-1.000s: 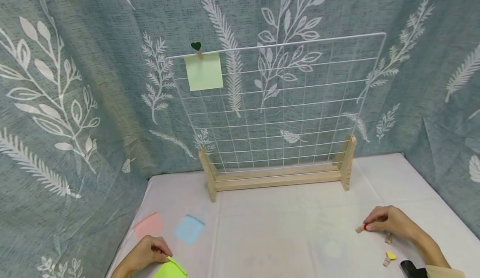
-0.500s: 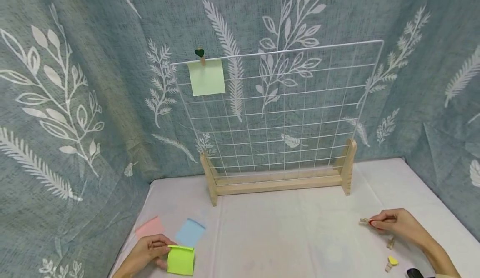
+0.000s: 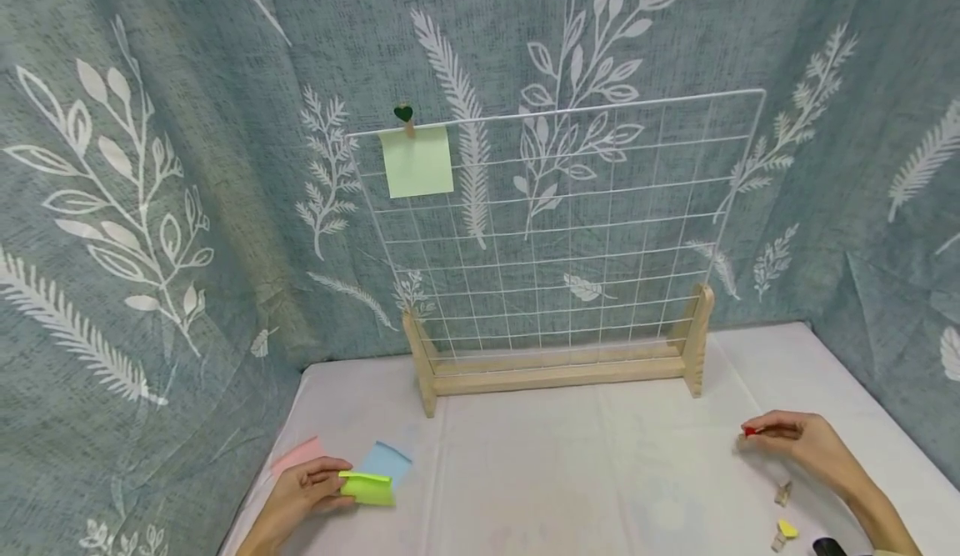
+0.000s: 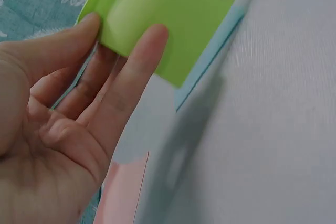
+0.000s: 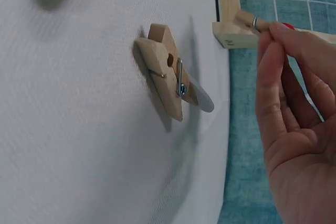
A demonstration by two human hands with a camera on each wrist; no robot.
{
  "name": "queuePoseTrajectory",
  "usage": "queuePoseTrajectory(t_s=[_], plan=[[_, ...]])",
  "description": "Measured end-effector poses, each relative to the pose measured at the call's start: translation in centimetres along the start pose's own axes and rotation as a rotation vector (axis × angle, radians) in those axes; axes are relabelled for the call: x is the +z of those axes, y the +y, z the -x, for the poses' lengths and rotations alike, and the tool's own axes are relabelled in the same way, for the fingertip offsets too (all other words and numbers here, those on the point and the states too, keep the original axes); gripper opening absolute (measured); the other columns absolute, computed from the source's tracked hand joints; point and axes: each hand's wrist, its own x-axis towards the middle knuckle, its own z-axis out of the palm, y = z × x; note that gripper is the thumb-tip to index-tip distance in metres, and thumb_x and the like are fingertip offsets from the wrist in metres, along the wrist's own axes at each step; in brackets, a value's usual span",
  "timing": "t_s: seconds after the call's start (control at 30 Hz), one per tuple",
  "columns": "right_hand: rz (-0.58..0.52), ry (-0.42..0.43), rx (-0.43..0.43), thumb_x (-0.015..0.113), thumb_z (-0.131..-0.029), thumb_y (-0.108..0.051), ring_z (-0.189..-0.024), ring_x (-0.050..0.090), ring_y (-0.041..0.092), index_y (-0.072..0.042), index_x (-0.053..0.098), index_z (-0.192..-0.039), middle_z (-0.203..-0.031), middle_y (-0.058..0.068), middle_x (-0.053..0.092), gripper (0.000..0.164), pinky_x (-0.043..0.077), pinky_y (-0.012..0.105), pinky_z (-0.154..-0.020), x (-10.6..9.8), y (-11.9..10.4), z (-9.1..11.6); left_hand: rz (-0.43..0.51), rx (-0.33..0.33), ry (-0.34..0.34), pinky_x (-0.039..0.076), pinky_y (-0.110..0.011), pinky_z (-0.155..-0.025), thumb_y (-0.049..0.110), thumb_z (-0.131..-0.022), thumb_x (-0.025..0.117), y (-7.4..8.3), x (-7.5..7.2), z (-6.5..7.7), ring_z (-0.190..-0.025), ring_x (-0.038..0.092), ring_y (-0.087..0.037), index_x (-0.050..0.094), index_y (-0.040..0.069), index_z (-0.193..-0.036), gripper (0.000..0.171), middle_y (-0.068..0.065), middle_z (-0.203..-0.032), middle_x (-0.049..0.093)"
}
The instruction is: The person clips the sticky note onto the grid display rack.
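Note:
In the head view my left hand (image 3: 303, 493) pinches a lime-green sticky note (image 3: 369, 489) by its folded edge, above the table at the left. The left wrist view shows the thumb and fingers on this note (image 4: 157, 19), which overlaps a blue sticky note (image 3: 385, 463). Behind the left hand lies a pink sticky note (image 3: 298, 453), partly covered. At the right, my right hand (image 3: 802, 439) pinches a small wooden clothespin (image 5: 247, 20) with a red decoration, held off the table. Another clothespin (image 5: 165, 72) lies below that hand, and a yellow-topped clothespin (image 3: 783, 533) sits nearer the front.
A white wire grid (image 3: 570, 231) stands in a wooden base (image 3: 558, 377) at the back of the white-covered table (image 3: 540, 456). A pale green note (image 3: 417, 162) hangs at its upper left from a clothespin with a dark green heart (image 3: 403, 114). Patterned curtains surround the table.
My left hand has lifted the lime-green note and tilted it away from the front edge. My right hand has raised the red clothespin and moved slightly right. The head view has tilted up a little.

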Motion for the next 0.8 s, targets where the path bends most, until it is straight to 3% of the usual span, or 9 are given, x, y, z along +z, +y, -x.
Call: queuePoseTrajectory(t_s=[0.23, 0.4, 0.6, 0.8], plan=[[0.125, 0.095, 0.010, 0.070, -0.093, -0.019, -0.080, 0.068, 0.002, 0.010, 0.067, -0.114, -0.103, 0.016, 0.072, 0.036, 0.060, 0.022, -0.070, 0.4, -0.5, 0.0, -0.012, 0.029, 0.125, 0.061, -0.037, -0.085, 0.005, -0.097, 0.060, 0.4, 1.0, -0.2, -0.086, 0.070, -0.019, 0.062, -0.012, -0.110, 0.021, -0.006, -0.098, 0.068], [0.106, 0.170, -0.071, 0.069, -0.094, -0.017, -0.082, 0.066, -0.004, 0.012, 0.064, -0.118, -0.099, 0.005, 0.075, 0.039, 0.059, 0.017, -0.069, 0.2, -1.0, -0.2, -0.005, 0.078, 0.215, 0.063, -0.038, -0.078, 0.003, -0.097, 0.060, 0.5, 1.6, -0.7, -0.082, 0.069, -0.018, 0.064, -0.011, -0.104, 0.016, -0.009, -0.092, 0.068], [0.159, 0.199, -0.165, 0.069, -0.093, -0.014, -0.084, 0.063, -0.010, 0.013, 0.064, -0.118, -0.097, -0.006, 0.073, 0.038, 0.055, 0.009, -0.069, -0.1, -1.0, -1.0, 0.006, 0.067, 0.412, 0.064, -0.039, -0.072, 0.005, -0.095, 0.063, 1.3, 2.8, -2.0, -0.077, 0.070, -0.021, 0.063, -0.015, -0.106, 0.022, -0.013, -0.089, 0.071], [0.186, 0.185, -0.192, 0.069, -0.092, -0.009, -0.082, 0.064, -0.008, 0.011, 0.068, -0.112, -0.100, 0.016, 0.073, 0.029, 0.057, 0.012, -0.068, 0.2, -1.7, -2.1, -0.007, 0.056, 0.461, 0.064, -0.037, -0.070, 0.007, -0.095, 0.065, 2.3, 4.0, -3.4, -0.075, 0.071, -0.021, 0.062, -0.017, -0.112, 0.030, -0.013, -0.093, 0.073]])
